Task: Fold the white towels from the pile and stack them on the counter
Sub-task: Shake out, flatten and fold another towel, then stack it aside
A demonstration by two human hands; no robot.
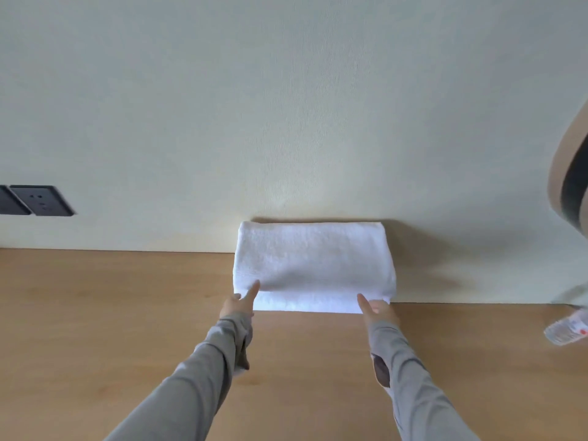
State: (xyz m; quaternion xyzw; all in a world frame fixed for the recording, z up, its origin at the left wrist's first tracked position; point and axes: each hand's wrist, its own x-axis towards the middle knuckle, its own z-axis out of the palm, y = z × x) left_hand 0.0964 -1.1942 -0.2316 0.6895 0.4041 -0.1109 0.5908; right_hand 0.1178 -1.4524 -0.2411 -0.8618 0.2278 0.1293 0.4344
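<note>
Folded towel [315, 262] at frame centre on desk [95, 313], back edge against wall [286, 122], long axis left to right. Just below it, left hand [237, 305] and right hand [378, 310] pinching near corners, thumbs on top.

One head-worn camera, looking forward and down.
Its wide lens looks across the counter [95, 313] toward the wall [286, 106] (which fills the upper half of the frame); the left hand [237, 303] and right hand [378, 310] reach in from the bottom edge to the towel [315, 259] at centre, near enough for outstretched arms.
</note>
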